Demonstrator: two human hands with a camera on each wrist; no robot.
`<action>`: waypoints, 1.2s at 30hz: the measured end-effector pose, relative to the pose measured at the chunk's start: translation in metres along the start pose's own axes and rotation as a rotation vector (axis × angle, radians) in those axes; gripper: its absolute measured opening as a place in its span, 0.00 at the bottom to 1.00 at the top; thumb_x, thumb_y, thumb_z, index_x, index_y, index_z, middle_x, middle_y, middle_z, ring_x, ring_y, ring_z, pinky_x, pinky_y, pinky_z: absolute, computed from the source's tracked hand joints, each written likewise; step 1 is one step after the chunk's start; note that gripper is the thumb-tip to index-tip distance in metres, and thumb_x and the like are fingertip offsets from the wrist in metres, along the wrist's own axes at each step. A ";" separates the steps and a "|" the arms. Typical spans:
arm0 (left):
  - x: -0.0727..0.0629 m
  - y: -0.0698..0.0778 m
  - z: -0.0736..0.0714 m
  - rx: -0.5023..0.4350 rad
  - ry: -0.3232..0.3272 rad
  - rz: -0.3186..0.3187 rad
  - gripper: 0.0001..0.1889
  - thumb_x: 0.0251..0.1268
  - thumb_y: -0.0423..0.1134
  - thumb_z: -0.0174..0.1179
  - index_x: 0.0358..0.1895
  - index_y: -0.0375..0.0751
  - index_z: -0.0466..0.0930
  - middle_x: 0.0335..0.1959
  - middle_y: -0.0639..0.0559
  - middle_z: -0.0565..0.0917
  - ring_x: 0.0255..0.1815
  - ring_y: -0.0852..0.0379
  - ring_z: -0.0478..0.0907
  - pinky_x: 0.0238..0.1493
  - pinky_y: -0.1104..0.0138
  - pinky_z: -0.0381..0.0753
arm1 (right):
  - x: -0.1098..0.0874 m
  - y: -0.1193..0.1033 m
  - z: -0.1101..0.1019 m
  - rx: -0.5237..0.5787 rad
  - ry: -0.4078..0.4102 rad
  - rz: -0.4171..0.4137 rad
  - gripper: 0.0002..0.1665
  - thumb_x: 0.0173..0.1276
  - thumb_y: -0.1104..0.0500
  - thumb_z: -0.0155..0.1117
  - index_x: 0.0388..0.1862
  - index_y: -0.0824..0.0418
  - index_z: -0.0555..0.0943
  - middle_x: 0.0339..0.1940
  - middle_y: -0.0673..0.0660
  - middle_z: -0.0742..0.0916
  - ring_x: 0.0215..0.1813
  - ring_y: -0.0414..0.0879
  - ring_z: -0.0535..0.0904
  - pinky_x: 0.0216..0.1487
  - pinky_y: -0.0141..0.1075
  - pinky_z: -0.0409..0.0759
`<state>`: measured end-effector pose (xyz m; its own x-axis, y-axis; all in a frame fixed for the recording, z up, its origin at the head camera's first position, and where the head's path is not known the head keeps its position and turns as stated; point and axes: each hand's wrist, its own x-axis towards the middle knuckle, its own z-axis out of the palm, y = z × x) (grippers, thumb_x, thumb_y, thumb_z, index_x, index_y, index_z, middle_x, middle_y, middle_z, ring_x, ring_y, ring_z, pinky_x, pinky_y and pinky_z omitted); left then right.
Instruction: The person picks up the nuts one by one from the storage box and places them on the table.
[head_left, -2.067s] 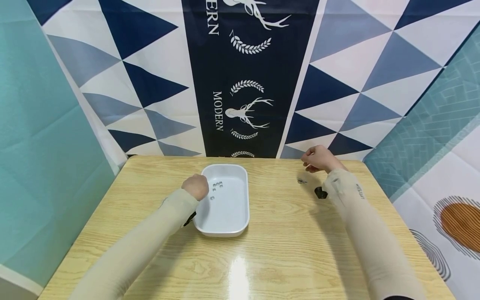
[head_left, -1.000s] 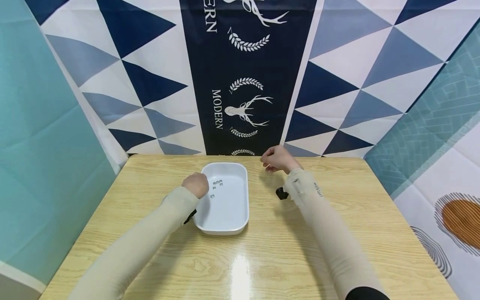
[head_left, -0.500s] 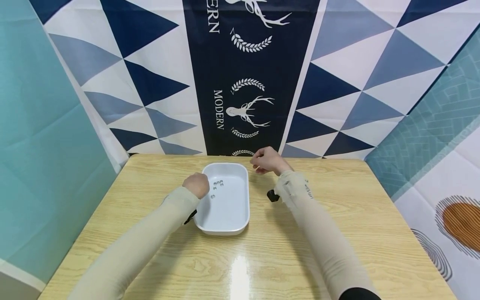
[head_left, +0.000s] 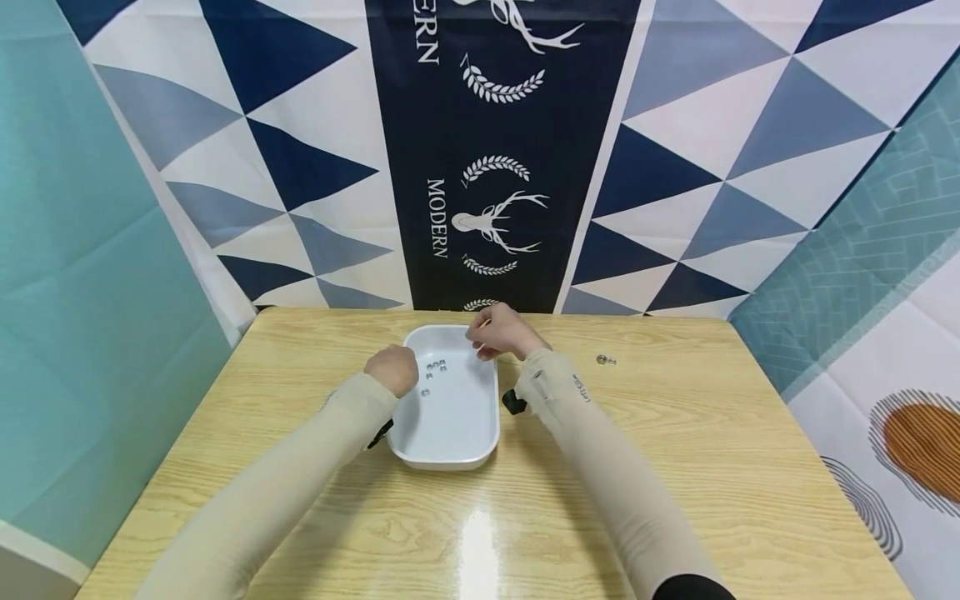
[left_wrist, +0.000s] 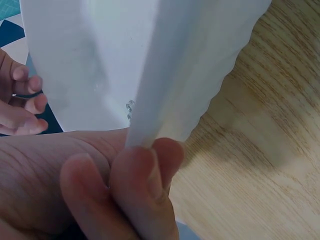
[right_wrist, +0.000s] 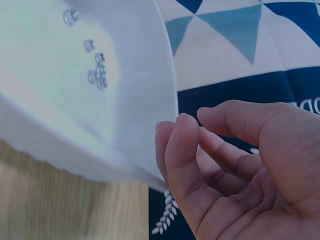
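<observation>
Patterned cloth (head_left: 510,129) backs a wood-grained table (head_left: 750,467), where the left hand (head_left: 392,371) grips the rim of a white tray (head_left: 450,433) with six small shiny pieces (right_wrist: 101,69) lying inside. The right hand (head_left: 506,332), fingers bent, hovers at the tray's far right corner; whether it pinches anything cannot be told. Two similar small pieces (head_left: 602,359) sit on the tabletop farther right.

White tray (left_wrist: 87,55): fills top centre, wall cutting down to lower centre
Left hand (left_wrist: 92,192): lower left to bottom centre, fingertips pinching tray rim
Right hand (left_wrist: 19,87): left edge, fingers bent, just beside tray edge
Small clear pieces (left_wrist: 130,105): inside tray, centre-left, partly hidden by wall
Wood-grain tabletop (left_wrist: 270,100): right side
Triangle-patterned cloth (left_wrist: 12,32): upper left
</observation>
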<state>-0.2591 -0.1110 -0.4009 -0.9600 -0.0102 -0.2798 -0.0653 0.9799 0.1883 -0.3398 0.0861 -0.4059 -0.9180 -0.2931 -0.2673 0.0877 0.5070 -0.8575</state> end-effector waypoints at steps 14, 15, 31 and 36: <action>0.001 0.001 -0.004 0.019 -0.001 0.010 0.13 0.79 0.32 0.48 0.51 0.29 0.83 0.27 0.45 0.81 0.26 0.55 0.79 0.29 0.65 0.85 | 0.006 -0.006 0.034 -0.040 -0.031 -0.038 0.05 0.70 0.64 0.65 0.40 0.66 0.83 0.31 0.58 0.85 0.23 0.42 0.82 0.30 0.31 0.86; 0.001 0.000 -0.004 0.024 -0.002 0.007 0.13 0.79 0.32 0.48 0.51 0.29 0.83 0.27 0.44 0.81 0.26 0.55 0.79 0.29 0.65 0.84 | 0.006 -0.007 0.038 -0.042 -0.036 -0.040 0.05 0.70 0.64 0.65 0.40 0.66 0.83 0.31 0.58 0.85 0.24 0.42 0.82 0.30 0.31 0.86; 0.004 0.000 0.000 0.068 -0.018 0.002 0.14 0.79 0.33 0.48 0.48 0.31 0.84 0.29 0.44 0.81 0.27 0.55 0.78 0.27 0.66 0.79 | 0.010 -0.003 0.078 -0.231 -0.131 -0.054 0.06 0.69 0.65 0.67 0.31 0.62 0.81 0.25 0.54 0.84 0.25 0.43 0.79 0.27 0.31 0.81; 0.004 0.000 -0.001 0.066 -0.021 0.001 0.14 0.80 0.33 0.48 0.51 0.30 0.84 0.30 0.43 0.83 0.28 0.54 0.81 0.29 0.65 0.83 | 0.012 0.000 0.080 -0.313 -0.169 -0.029 0.08 0.68 0.64 0.70 0.29 0.61 0.82 0.24 0.54 0.84 0.25 0.43 0.78 0.26 0.31 0.76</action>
<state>-0.2628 -0.1113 -0.4009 -0.9541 -0.0056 -0.2994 -0.0456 0.9909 0.1268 -0.3196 0.0180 -0.4445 -0.8391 -0.4277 -0.3362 -0.0840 0.7125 -0.6967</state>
